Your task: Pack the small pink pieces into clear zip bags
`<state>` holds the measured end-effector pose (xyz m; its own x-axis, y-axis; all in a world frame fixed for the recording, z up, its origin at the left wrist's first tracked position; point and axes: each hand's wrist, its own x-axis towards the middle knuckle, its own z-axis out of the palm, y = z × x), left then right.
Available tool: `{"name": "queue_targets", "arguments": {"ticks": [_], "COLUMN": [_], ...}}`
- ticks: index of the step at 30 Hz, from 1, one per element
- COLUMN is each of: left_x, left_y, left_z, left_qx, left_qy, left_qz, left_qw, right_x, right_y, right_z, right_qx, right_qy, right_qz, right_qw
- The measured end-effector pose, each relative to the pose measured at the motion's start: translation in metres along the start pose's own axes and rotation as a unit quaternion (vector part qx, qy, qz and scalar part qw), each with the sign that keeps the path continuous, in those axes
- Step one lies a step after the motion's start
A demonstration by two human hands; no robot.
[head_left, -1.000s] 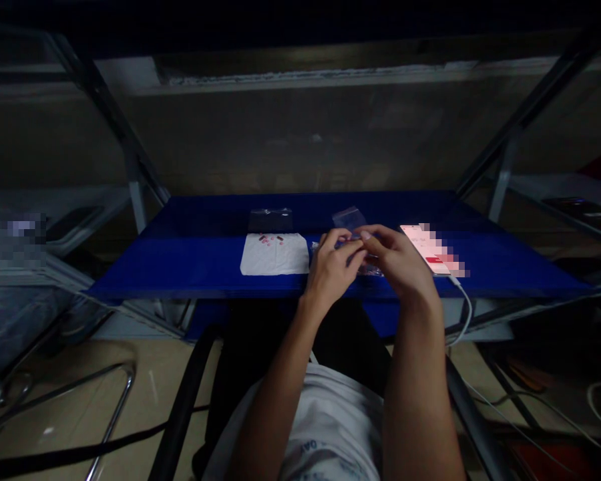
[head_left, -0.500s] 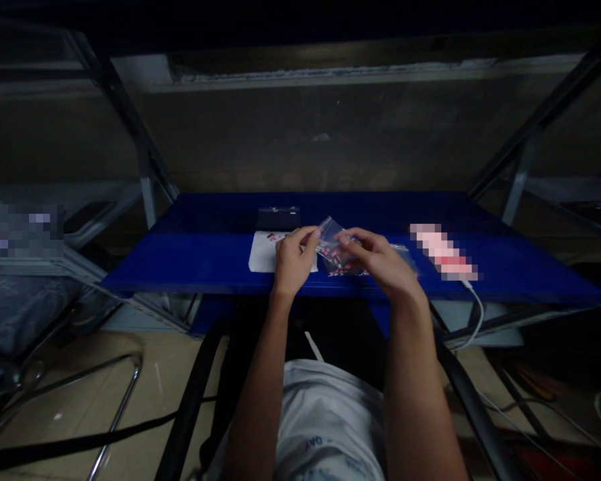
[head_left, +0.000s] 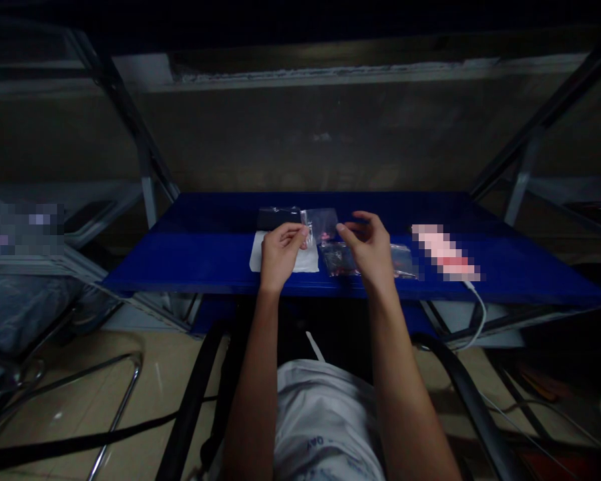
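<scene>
My left hand pinches the edge of a small clear zip bag, which is raised above the blue table. A few small pink pieces lie in the bag's lower part; their kind is too small to tell. My right hand is at the bag's right side, thumb and fingers apart, the thumb tip close to its corner. Whether it touches the bag I cannot tell. Below my right hand lies a larger clear bag with small reddish pieces, partly covered by the hand. A white sheet is under my left hand.
Another clear bag lies flat behind the white sheet. On the right of the blue table is a blurred-out pink object with a white cable hanging over the front edge. Metal frame posts flank the table.
The small bag has turned to a more level pose between my hands. My left hand has shifted slightly left; my right hand has lifted, moved left and spread its fingers.
</scene>
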<state>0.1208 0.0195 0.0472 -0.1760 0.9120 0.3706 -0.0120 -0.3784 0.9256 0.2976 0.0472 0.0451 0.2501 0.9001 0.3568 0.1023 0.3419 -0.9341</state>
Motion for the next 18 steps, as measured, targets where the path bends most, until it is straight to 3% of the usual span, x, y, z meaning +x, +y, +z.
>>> {"name": "queue_targets", "arguments": {"ticks": [3,7,13,18], "left_x": [0.000,0.000,0.001,-0.001], "left_y": [0.001,0.001,0.005,0.009], "left_z": [-0.003,-0.003,-0.008,-0.020], "left_qx": [0.001,0.009,0.065,0.112], "left_qy": [-0.009,-0.022,-0.031,-0.063], "left_qz": [0.010,0.024,0.015,0.015], "left_qw": [1.000,0.999,0.997,0.992], "right_x": [-0.009,-0.022,-0.031,-0.031], "right_y": [-0.015,-0.032,-0.036,-0.035], "right_z": [0.011,0.026,0.038,0.036], "right_qx": [-0.034,-0.020,-0.034,-0.052], "right_qy": [-0.036,-0.154,-0.146,-0.166], "right_qz": [-0.062,-0.045,-0.017,-0.033], "right_qw": [0.997,0.987,0.989,0.984]}}
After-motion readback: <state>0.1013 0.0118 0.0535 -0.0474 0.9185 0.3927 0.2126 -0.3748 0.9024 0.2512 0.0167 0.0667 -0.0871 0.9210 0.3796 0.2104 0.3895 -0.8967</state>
